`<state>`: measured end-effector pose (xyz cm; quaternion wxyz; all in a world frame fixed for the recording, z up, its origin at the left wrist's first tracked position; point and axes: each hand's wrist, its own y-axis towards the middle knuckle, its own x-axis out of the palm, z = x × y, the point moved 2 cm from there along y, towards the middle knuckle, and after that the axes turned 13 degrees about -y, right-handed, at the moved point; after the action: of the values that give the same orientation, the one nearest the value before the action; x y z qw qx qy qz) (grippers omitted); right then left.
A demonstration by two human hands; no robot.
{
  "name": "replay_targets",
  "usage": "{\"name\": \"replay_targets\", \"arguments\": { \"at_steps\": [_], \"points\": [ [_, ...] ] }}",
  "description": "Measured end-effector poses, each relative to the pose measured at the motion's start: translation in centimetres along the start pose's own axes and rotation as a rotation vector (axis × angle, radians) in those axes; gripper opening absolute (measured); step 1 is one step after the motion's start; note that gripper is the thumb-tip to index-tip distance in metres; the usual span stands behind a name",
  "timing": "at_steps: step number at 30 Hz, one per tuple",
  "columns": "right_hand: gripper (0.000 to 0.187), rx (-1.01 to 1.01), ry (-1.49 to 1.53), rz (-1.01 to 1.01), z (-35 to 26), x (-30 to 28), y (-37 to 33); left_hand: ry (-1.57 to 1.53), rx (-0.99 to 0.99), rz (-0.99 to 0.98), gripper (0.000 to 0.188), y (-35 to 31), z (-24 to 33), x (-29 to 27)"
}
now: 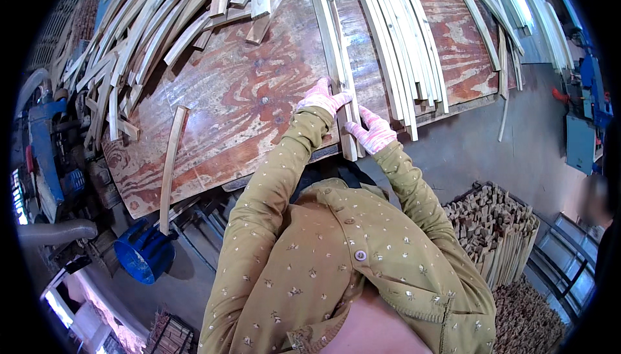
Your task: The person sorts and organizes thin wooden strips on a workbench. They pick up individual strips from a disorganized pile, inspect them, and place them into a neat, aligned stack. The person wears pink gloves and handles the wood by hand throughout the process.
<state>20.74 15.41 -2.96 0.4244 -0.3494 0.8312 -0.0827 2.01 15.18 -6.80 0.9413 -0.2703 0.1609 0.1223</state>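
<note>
Two long, pale wooden strips [331,43] lie side by side on the table, their near ends sticking out past its front edge toward me. My left hand [320,98], in a pink and white glove, is closed over these strips from the left, with the thumb across them. Nearer to me, my gloved right hand [373,132] is at their right side. Its thumb touches the strip close to the near end, and its other fingers are stretched out and apart. The undersides of the strips and some fingertips are hidden.
A row of pale strips [394,37] lies to the right on the worn reddish plywood table [259,105]. A loose heap of strips [145,24] covers the far left. One strip [170,166] overhangs above a blue bucket [143,254]. Bundled sticks [491,224] stand at right.
</note>
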Motion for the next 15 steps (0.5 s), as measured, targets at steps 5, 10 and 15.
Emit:
{"name": "replay_targets", "arguments": {
  "at_steps": [5, 10, 15],
  "points": [
    [0.044, 0.02, 0.506, -0.009, 1.1, -0.1, -0.2, -0.199, -0.146, -0.171, 0.056, -0.8, 2.7, -1.5],
    [0.04, -0.021, 0.792, 0.17, -2.7, -6.7, -3.2, -0.172, -0.111, -0.15, 0.038, -0.6, 2.8, -2.0],
    [0.049, 0.07, -0.32, 0.426, -0.9, -6.8, -2.8, -0.076, -0.113, -0.059, 0.034, 0.0, 2.2, -0.4]
  ]
}}
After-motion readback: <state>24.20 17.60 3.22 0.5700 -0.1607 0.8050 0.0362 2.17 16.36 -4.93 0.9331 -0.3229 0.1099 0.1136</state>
